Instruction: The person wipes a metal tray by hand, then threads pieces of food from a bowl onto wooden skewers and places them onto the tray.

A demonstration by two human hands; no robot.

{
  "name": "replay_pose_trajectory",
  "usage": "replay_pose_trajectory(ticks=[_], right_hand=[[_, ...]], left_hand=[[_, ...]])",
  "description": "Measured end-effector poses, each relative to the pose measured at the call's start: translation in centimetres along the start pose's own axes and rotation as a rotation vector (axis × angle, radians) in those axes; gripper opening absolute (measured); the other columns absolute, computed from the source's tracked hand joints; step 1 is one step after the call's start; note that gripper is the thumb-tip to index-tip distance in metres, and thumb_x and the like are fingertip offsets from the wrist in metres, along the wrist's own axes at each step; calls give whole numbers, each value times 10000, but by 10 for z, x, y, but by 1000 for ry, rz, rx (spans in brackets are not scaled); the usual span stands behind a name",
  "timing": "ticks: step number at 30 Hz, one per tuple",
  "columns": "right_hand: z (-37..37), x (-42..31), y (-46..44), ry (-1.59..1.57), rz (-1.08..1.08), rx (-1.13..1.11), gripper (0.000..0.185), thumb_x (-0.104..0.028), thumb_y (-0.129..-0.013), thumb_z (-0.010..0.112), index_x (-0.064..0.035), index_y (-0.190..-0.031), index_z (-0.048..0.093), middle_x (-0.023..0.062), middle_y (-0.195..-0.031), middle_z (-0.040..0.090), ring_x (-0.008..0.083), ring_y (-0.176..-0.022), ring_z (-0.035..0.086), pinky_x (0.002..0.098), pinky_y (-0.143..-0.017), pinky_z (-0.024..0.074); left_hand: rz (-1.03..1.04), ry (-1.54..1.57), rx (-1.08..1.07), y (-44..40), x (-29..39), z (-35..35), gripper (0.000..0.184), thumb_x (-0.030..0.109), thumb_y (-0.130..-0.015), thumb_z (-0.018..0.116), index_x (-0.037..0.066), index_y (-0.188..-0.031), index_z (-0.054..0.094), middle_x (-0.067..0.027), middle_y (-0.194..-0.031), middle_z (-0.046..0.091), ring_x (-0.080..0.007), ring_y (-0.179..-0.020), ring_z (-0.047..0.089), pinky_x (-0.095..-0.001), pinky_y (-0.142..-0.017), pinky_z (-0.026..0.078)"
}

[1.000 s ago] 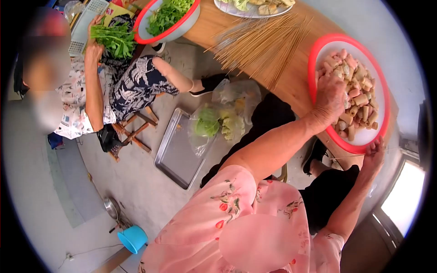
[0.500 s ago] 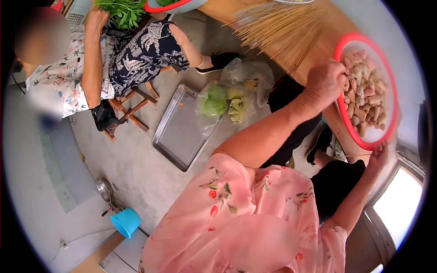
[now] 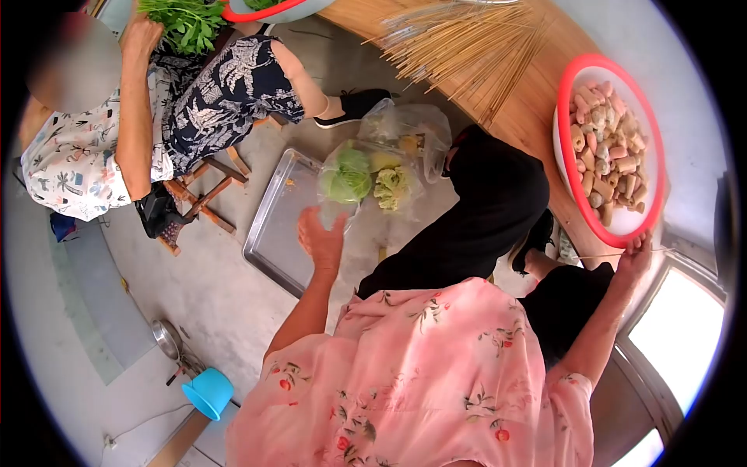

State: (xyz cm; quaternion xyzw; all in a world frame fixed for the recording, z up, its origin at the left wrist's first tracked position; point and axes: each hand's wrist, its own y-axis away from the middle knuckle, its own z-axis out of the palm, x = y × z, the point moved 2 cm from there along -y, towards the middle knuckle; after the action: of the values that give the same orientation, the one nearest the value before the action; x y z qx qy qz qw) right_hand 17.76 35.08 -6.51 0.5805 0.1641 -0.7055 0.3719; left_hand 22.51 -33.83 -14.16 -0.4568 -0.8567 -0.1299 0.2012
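Note:
My left hand [image 3: 320,240] hangs over the right side of a metal tray [image 3: 263,233] on the floor, its fingers apart and nothing visible in them. Just beyond it lie clear plastic bags [image 3: 424,128] with a green cabbage [image 3: 348,177] and a pale leafy vegetable [image 3: 391,187]. At the right, my right hand [image 3: 636,258] pinches a thin bamboo skewer [image 3: 597,257] below the rim of a red-rimmed basin [image 3: 570,159]. Short pinkish-brown cut pieces [image 3: 611,152] fill part of the basin. Whether anything is threaded on the skewer is hard to see.
Many bamboo skewers [image 3: 459,50] lie fanned on the wooden table [image 3: 517,101]. A person [image 3: 136,117] sits at the upper left, holding leafy greens [image 3: 187,23] beside another red-rimmed basin [image 3: 288,11]. A blue bucket [image 3: 208,393] and a metal pan [image 3: 166,338] stand lower left.
My left hand has moved from the basin's edge leftward to above the tray, and its fingers have spread. My right hand stays below the basin with the skewer. The view has shifted slightly.

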Motion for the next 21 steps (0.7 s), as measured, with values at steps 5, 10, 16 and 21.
replay_pose_trajectory(ticks=[5,10,16,21], right_hand=[[26,-4,14,105,-75,167,258,-198,-908,578,-9,-1074,521,8,-822,518,78,-635,449,211,-487,345],[26,-4,18,98,-84,99,274,-191,-910,573,3,-1095,518,15,-826,524,86,-640,456,218,-486,342],[25,-1,17,76,-110,117,263,-172,-919,550,20,-1097,526,23,-825,532,93,-649,462,225,-485,341],[22,-1,15,93,-116,124,281,-167,-923,535,28,-1125,523,22,-826,528,98,-649,463,228,-488,347]], left_hand=[[271,-306,-73,14,9,19,392,302,-728,705,94,-1044,602,-162,-1231,485,-312,-1165,436,-449,-961,316],[364,-88,47,-19,4,25,169,201,-737,684,53,-799,633,-70,-952,603,-224,-988,548,-364,-884,391],[-144,824,-506,-34,26,40,231,184,-812,652,-11,-928,610,-100,-740,611,-159,-673,597,-246,-662,466],[-57,539,-703,-17,57,67,552,381,-752,700,-35,-1091,571,-171,-916,631,-242,-851,619,-319,-792,467]])
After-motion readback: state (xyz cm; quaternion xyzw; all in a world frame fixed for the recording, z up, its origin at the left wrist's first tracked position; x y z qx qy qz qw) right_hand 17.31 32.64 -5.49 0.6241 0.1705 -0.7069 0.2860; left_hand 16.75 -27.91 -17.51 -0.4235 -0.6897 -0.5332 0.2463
